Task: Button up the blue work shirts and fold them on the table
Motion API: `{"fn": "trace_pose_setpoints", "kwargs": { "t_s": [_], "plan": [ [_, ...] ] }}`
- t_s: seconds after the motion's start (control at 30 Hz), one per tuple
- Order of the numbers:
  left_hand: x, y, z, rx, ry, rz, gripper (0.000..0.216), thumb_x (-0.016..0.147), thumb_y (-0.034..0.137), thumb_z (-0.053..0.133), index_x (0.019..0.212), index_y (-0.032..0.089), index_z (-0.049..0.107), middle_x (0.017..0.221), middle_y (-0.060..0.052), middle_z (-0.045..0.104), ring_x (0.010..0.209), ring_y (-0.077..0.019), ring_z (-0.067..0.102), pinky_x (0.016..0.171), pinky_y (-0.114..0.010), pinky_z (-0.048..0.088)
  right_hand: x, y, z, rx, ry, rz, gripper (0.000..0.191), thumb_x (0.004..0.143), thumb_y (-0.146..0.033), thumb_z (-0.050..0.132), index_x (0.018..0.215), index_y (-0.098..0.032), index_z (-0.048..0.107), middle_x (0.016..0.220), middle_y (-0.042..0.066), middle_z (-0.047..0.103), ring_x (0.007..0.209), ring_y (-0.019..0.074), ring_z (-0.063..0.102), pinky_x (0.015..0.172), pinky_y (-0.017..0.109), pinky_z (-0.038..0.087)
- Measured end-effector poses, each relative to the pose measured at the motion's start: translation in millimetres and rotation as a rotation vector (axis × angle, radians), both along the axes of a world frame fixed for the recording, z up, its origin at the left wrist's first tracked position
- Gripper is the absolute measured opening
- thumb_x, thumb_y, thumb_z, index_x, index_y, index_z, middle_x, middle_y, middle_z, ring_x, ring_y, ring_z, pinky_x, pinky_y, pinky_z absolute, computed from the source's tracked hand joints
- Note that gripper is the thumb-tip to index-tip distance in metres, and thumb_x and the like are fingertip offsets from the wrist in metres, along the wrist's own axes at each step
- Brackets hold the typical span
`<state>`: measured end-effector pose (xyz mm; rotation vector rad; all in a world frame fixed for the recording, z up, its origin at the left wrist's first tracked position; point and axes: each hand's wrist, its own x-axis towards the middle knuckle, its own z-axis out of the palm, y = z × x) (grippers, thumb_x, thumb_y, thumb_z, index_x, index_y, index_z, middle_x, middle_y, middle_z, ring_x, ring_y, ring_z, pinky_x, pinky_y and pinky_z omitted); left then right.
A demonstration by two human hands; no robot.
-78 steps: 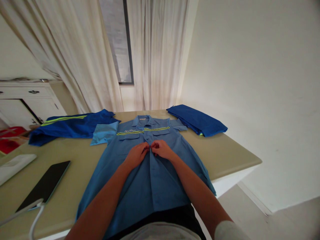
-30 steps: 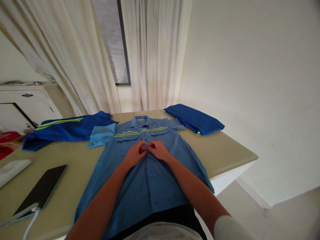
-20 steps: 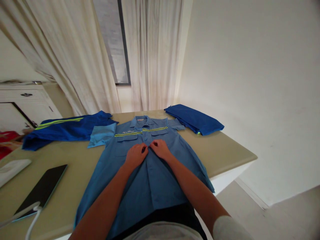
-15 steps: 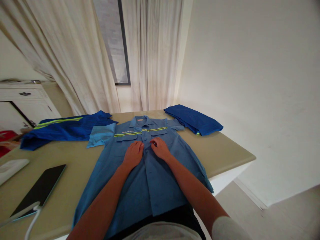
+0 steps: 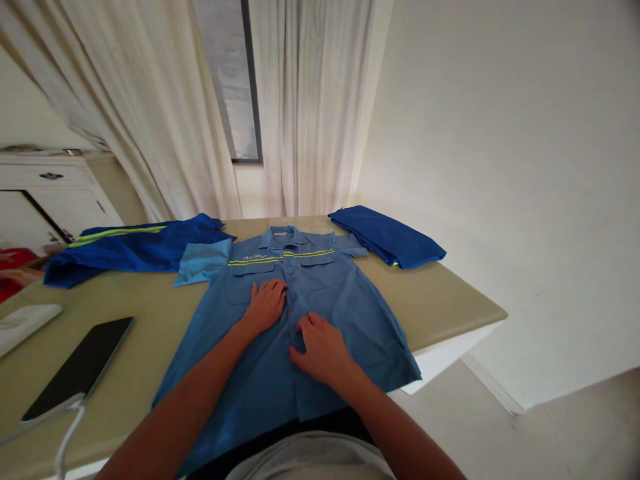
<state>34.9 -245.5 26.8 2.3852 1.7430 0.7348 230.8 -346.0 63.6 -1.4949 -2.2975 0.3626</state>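
Lying beneath two empty hands (image 5: 267, 305) (image 5: 323, 347), left flattened, right half-curled, one blue shirt (image 5: 273, 373), two darker garments (image 5: 145, 248) (image 5: 387, 235) flanking it

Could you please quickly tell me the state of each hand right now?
Left hand: on the blue shirt; whether it pinches cloth cannot be told.
Right hand: open over the shirt, thumb apart from fingers, nothing visibly held.

The location appears to be a home. Indicators are floor-length cream curtains (image 5: 165, 100) flanking a window (image 5: 231, 80) and a white cabinet (image 5: 65, 193) with a dark drawer pull (image 5: 51, 176).
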Motion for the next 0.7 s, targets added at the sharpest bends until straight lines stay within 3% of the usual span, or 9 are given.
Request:
{"fn": "trace_pose_setpoints", "kwargs": {
  "t_s": [0.1, 0.2, 0.3, 0.37, 0.47, 0.7],
  "plan": [
    [-3, -5, 8.2, 0.033, -0.045, -0.082, 0.027, 0.1, 0.027, 0.041, 0.114, 0.024, 0.065, 0.125, -0.012, 0.068, 0.117, -0.0309, 0.061, 0.112, -0.061, 0.036, 4, -4, -14.2, 0.032, 0.15, -0.079, 0.019, 0.083, -0.02, 0.063, 0.1, -0.02, 0.07, 0.101, 0.01, 0.071, 0.093, 0.0248, 0.066, 0.081, 0.034, 0.048],
    [-6, -15, 20.6, 0.076, -0.161, -0.133, 0.023, 0.099, 0.033, 0.046, 0.101, 0.022, 0.066, 0.104, -0.009, 0.07, 0.102, -0.0261, 0.063, 0.099, -0.045, 0.048, 11, 7, -21.0, -0.009, 0.362, -0.143, 0.015, 0.081, -0.017, 0.062, 0.091, -0.02, 0.072, 0.083, 0.004, 0.072, 0.076, 0.0198, 0.065, 0.075, 0.03, 0.048],
    [-7, -29, 32.8, -0.082, -0.263, -0.282, 0.027, 0.097, 0.043, 0.054, 0.091, 0.023, 0.07, 0.085, -0.004, 0.069, 0.08, -0.0199, 0.062, 0.079, -0.033, 0.05, 18, 13, -21.5, -0.058, 0.504, -0.192, 0.015, 0.084, -0.019, 0.058, 0.078, -0.02, 0.071, 0.069, 0.0, 0.067, 0.067, 0.0176, 0.063, 0.067, 0.027, 0.045],
    [-6, -38, 37.3, -0.246, -0.287, -0.45, 0.027, 0.093, 0.049, 0.063, 0.093, 0.025, 0.075, 0.087, -0.003, 0.069, 0.077, -0.018, 0.062, 0.073, -0.03, 0.049, 19, 13, -20.8, -0.057, 0.528, -0.205, 0.019, 0.086, -0.02, 0.054, 0.074, -0.02, 0.07, 0.066, 0.0, 0.065, 0.064, 0.0172, 0.061, 0.065, 0.027, 0.042],
    [-3, -47, 37.7, -0.36, -0.274, -0.61, 0.026, 0.084, 0.049, 0.075, 0.096, 0.026, 0.078, 0.099, -0.004, 0.068, 0.085, -0.0185, 0.064, 0.077, -0.03, 0.049, 20, 13, -20.7, -0.038, 0.528, -0.199, 0.023, 0.088, -0.021, 0.05, 0.07, -0.021, 0.064, 0.065, 0.0, 0.062, 0.064, 0.0171, 0.058, 0.064, 0.028, 0.039],
    [1, -47, 35.6, -0.393, -0.261, -0.588, 0.014, 0.081, 0.034, 0.073, 0.091, 0.023, 0.072, 0.092, -0.002, 0.066, 0.079, -0.0174, 0.061, 0.071, -0.028, 0.045, 22, 12, -20.4, -0.018, 0.615, -0.166, 0.021, 0.09, -0.029, 0.051, 0.071, -0.022, 0.056, 0.067, -0.001, 0.058, 0.064, 0.0166, 0.054, 0.063, 0.027, 0.041]
  ]
}}
